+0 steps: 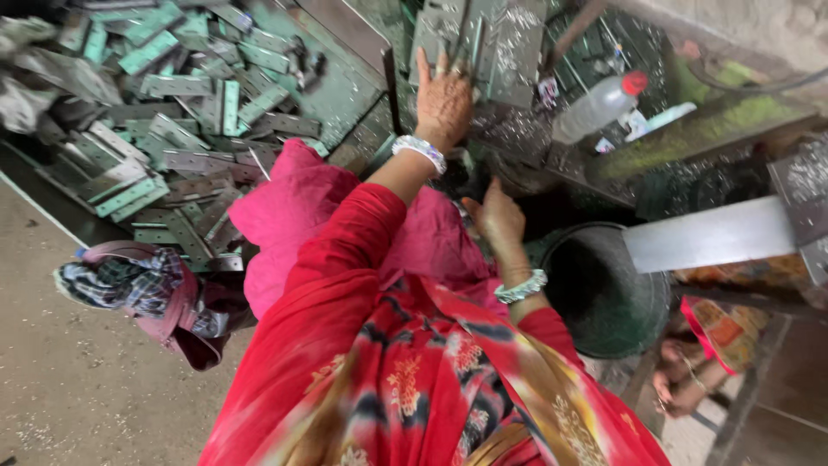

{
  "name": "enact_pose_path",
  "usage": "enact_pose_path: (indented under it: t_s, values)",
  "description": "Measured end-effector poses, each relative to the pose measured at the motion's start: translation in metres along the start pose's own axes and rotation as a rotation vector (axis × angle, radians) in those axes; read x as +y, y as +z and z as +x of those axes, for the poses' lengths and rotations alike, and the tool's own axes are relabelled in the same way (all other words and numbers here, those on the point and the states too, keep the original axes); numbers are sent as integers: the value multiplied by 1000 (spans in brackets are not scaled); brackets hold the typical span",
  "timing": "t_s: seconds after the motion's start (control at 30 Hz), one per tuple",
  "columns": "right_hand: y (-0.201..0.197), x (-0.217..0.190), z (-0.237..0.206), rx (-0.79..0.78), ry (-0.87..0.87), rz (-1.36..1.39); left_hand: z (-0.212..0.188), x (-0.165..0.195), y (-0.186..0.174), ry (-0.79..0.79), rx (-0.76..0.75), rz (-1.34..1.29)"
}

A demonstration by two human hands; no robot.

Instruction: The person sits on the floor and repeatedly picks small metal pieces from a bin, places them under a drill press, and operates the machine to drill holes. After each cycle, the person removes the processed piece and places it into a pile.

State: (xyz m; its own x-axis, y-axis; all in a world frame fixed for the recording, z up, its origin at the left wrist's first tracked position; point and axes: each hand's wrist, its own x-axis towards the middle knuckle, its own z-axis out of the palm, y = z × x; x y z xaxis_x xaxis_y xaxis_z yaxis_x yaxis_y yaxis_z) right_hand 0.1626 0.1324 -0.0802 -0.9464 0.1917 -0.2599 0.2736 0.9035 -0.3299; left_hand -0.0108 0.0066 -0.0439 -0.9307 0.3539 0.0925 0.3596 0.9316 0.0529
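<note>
Metal plates [479, 43], grey-green and speckled with swarf, sit at the top centre of the head view on the green machine bed [345, 78]. Our left hand [444, 99] lies flat on them, fingers spread and pointing up the frame, palm down; it presses, it does not pinch or wrap anything. A beaded white bangle [420, 151] sits on that wrist.

Our right hand [496, 216] hangs lower, just above the rim of the dark round tub [604, 289]. Fingers are loosely curled, thumb out; we cannot tell whether it holds anything, since the fingertips are lost in the dark gap under the bed. It wears a pale green bangle [520, 286].

Left of the left hand, a big loose heap of hinge-like metal strips [172, 129] covers the bed, lying at all angles, some overlapping. A crumpled pink cloth [293, 216] lies between that heap and our red sleeve [345, 259], touching the sleeve.

Right of the plates, a clear plastic bottle with a red cap [599, 105] lies tilted on the bed, well apart from both hands. A flat grey metal bar [716, 233] juts in from the right edge, passing over the tub.

Lower left, a maroon bag with checked cloth [147, 289] sits on the concrete floor [78, 380]. Lower right, another person's hand [681, 388] shows under the bar, beside patterned orange fabric, apart from ours.
</note>
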Motion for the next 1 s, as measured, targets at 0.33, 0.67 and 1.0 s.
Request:
enact_pose_path:
  t_s: [0.33,0.67,1.0]
  values:
    - [17,-5,-16,97,-5,52,-7,-2,-6,-7,-44,-95]
    - [17,-7,-18,132,5,53,-8,-4,-1,9,35,-128]
    - [13,0,-10,89,-25,154,-4,-4,-5,-1,40,-145]
